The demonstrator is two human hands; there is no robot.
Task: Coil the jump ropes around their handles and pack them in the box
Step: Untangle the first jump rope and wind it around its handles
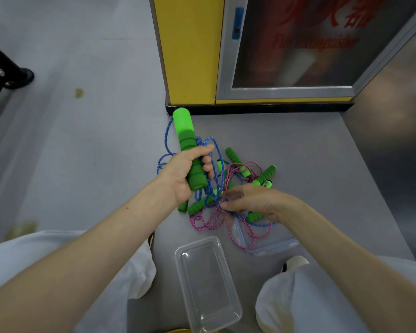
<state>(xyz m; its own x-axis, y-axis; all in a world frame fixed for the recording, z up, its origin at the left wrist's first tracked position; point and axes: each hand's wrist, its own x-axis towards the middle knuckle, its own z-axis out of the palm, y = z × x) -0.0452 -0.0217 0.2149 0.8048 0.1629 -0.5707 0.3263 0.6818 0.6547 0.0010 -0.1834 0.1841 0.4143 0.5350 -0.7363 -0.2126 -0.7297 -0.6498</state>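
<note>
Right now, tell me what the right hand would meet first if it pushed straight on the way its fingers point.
The right hand points left, into the tangled blue and pink braided cords it pinches; just beyond lie green ribbed foam handles, though depth is unclear.

One wide-angle camera, worn on the person's head, looks forward and steeply down onto the grey floor [82, 164]. It sits close above the left hand [185, 174] and right hand [250, 200] and reaches ahead to a yellow wall [187, 56].
</note>
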